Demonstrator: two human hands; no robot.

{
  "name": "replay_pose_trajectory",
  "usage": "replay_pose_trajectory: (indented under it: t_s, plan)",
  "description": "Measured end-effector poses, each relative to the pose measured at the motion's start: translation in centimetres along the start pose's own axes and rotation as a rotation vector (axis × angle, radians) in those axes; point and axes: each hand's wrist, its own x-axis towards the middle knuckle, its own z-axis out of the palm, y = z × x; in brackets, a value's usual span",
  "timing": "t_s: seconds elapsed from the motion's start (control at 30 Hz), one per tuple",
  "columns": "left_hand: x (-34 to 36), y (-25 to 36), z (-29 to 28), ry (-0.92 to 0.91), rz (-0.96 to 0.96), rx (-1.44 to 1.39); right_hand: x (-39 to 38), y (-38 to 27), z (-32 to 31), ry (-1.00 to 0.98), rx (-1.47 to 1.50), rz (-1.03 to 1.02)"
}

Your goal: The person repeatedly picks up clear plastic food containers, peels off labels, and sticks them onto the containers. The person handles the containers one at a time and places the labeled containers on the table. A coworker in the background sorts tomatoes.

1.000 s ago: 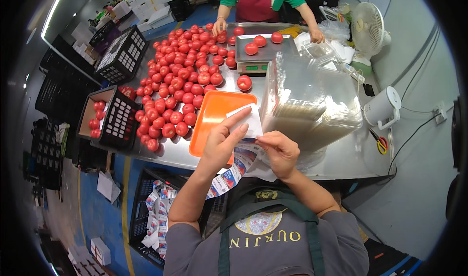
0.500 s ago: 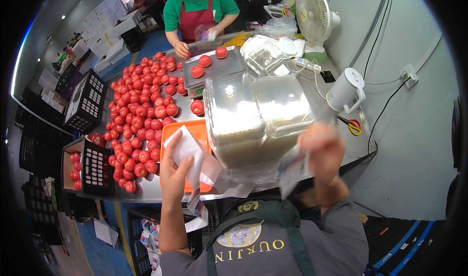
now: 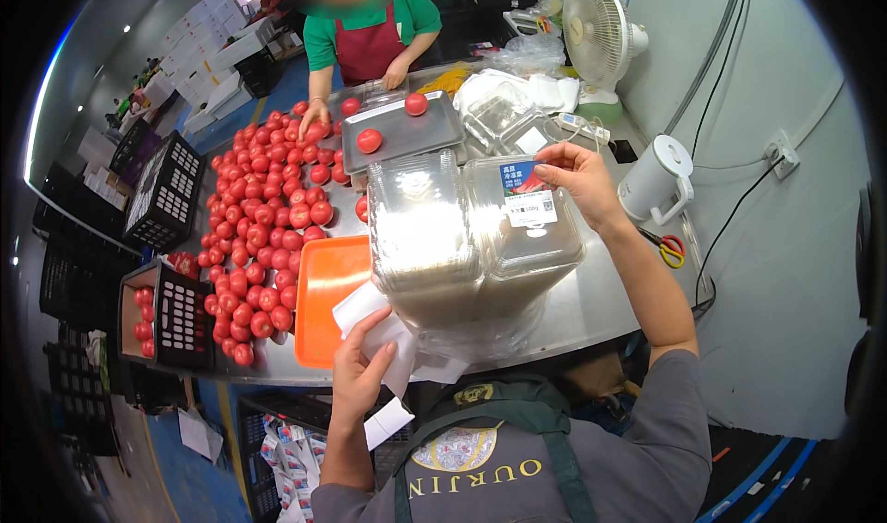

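My right hand [image 3: 584, 183] pinches the upper right corner of a blue-and-white sticker label [image 3: 532, 205]. The label is over the top of the right-hand stack of clear plastic clamshell boxes [image 3: 539, 269]; whether it sticks to the top box I cannot tell. Beside it, on the left, rises a second stack of clear plastic boxes [image 3: 423, 237]. In front of the stacks, my left hand [image 3: 358, 375] is closed on a strip of white label backing paper [image 3: 358, 308], which hangs below the palm. An orange tray [image 3: 323, 287] lies just left of that hand.
Many tomatoes [image 3: 263, 213] cover the table's left part. A scale with a grey tray [image 3: 388, 139] bears two tomatoes, near a co-worker [image 3: 370, 38]. At the right are a white kettle [image 3: 654, 179], scissors [image 3: 672, 249] and a fan [image 3: 596, 38].
My right hand has moved up and away from me, bringing the label over the right stack. My left hand has shifted right and lower with the paper. The co-worker's hand now reaches among the tomatoes.
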Motion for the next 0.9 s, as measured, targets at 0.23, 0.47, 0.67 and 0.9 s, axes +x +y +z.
replay_pose_trajectory:
  t_s: [0.23,0.47,0.67,0.9]
  plan:
    - [-0.8,0.2,0.2,0.046,-0.041,0.004,-1.4,0.7,1.8,0.092,-0.460,-0.273]
    - [-1.5,0.2,0.1,0.116,-0.010,-0.054,-1.9,-0.5,1.6,0.120,-1.163,-0.633]
    - [-1.8,-0.8,-0.1,0.200,0.058,-0.029,-5.0,-3.3,9.9,-0.120,-0.926,-0.936]
    - [-1.5,-1.0,0.2,0.160,0.076,-0.062,-5.6,-0.5,11.4,-0.118,-0.999,-1.062]
